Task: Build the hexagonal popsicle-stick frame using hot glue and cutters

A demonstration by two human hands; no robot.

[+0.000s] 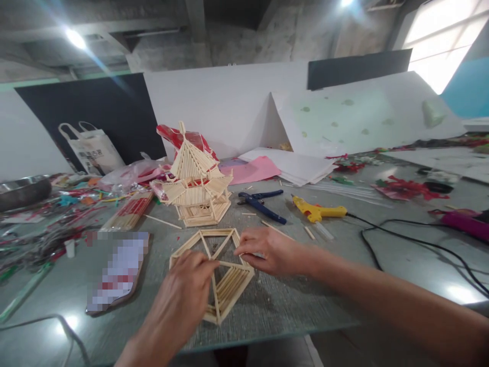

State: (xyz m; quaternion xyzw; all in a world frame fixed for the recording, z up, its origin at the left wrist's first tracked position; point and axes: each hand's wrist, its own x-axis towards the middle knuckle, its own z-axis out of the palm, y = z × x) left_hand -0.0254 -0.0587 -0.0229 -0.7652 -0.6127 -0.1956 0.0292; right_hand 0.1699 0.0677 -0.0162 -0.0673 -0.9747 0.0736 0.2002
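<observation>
A flat polygonal frame of pale wooden sticks lies on the table, with spokes meeting near its middle and one section filled by parallel sticks. Over its left part is my left hand, fingers curled together at the spokes; what they pinch is too small to tell. My right hand rests at the frame's right edge, thumb and fingertips close together, and anything between them is hidden. Just behind the frame stands a small stick pagoda with a pointed roof.
Blue cutters and a yellow glue gun with a black cord lie behind my right hand. A phone-like object, partly pixelated, is at left. Bundled sticks, a metal bowl and pink paper lie farther back.
</observation>
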